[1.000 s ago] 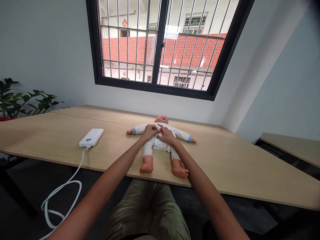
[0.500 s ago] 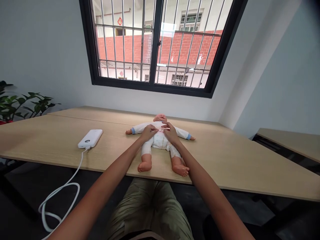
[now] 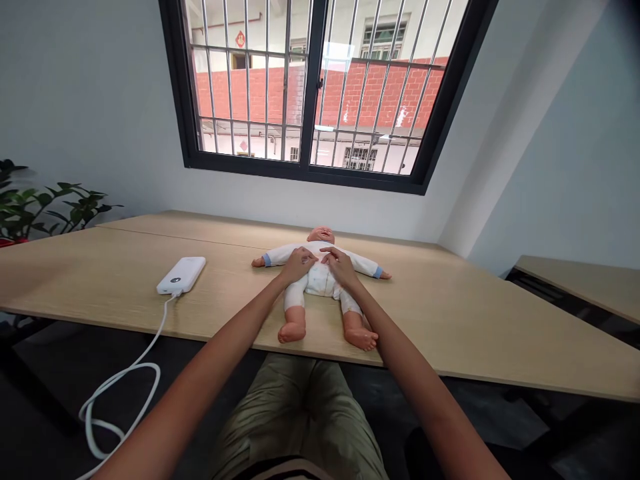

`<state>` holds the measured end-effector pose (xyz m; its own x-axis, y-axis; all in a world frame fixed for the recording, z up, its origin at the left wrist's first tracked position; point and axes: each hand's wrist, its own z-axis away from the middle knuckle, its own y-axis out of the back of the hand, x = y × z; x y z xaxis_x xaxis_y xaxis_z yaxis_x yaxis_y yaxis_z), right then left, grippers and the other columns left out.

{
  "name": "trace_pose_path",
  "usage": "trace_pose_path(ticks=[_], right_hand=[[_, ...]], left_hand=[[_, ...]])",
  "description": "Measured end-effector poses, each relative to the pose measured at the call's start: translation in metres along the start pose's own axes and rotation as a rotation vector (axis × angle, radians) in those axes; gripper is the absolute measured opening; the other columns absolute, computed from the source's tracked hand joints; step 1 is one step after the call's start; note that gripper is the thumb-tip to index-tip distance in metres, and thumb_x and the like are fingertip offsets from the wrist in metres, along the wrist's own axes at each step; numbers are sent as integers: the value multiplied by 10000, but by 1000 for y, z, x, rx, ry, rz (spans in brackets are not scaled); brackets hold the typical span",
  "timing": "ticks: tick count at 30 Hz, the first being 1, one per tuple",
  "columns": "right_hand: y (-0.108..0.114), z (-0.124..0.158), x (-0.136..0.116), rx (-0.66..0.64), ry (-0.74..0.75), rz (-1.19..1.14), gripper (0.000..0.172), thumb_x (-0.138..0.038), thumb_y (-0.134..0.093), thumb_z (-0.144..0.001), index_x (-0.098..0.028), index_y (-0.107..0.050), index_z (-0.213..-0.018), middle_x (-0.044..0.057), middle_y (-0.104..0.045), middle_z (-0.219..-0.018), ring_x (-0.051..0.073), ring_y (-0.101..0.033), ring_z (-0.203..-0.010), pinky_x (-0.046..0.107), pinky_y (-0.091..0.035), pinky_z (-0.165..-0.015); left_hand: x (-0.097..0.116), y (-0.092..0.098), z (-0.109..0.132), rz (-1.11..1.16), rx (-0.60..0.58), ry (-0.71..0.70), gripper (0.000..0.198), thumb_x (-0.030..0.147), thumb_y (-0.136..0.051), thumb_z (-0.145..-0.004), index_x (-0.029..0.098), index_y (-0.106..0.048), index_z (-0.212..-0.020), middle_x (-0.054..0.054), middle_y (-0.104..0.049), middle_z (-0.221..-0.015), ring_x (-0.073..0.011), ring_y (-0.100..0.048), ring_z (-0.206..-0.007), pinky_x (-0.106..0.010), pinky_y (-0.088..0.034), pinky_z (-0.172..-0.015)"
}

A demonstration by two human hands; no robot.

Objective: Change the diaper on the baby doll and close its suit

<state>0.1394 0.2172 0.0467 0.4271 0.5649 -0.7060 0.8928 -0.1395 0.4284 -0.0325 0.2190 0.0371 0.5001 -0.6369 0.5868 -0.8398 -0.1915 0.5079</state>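
Fingering the romper (image 3: 320,285) chest on the doll (image 3: 295,321) at the worktop (image 3: 450,320) near edge; left hand (image 3: 299,262), right hand (image 3: 341,265) curled narrow, pinch on cloth unclear.

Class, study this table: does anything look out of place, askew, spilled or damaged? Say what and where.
Nothing is spilled or damaged. The doll lies flat, left hand and right hand on its chest. Only the cable from the power bank stands out: it drops off the table in loose loops.
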Motion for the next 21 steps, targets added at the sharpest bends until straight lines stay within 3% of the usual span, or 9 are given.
trace_pose_path(ticks=[6,12,17,21], right_hand=[[-2,-2,4,37,-21,-129,390,-207,-367,-746,-194,-628,-1036,10,-665,-858,145,-592,-732,275,-468,-723],[-2,-5,9,42,-130,-192,328,-170,-364,-740,-200,-551,-1008,-7,-643,-810,146,-627,-739,298,-490,-772],[-1,-7,12,46,-257,-232,276,-137,-372,-728,-196,-523,-951,3,-654,-788,157,-650,-787,308,-502,-795],[1,-9,14,61,-276,-235,246,-174,-413,-732,-192,-555,-933,32,-677,-853,172,-648,-855,322,-497,-837]], left_hand=[[-6,-1,0,-42,-41,-59,271,191,-527,-843,206,-773,-955,-74,-639,-1003,-205,-579,-1004,-330,-457,-949],[-1,2,-1,-167,-177,-175,314,152,-473,-873,238,-738,-1017,-16,-691,-1133,-229,-507,-1171,-370,-384,-1049],[1,2,-1,-142,-224,-102,268,218,-463,-902,231,-717,-987,-42,-699,-1081,-219,-548,-1132,-354,-417,-1001],[4,2,0,-79,-216,-35,204,231,-500,-881,233,-703,-878,-34,-700,-1028,-218,-561,-1105,-344,-426,-986]])
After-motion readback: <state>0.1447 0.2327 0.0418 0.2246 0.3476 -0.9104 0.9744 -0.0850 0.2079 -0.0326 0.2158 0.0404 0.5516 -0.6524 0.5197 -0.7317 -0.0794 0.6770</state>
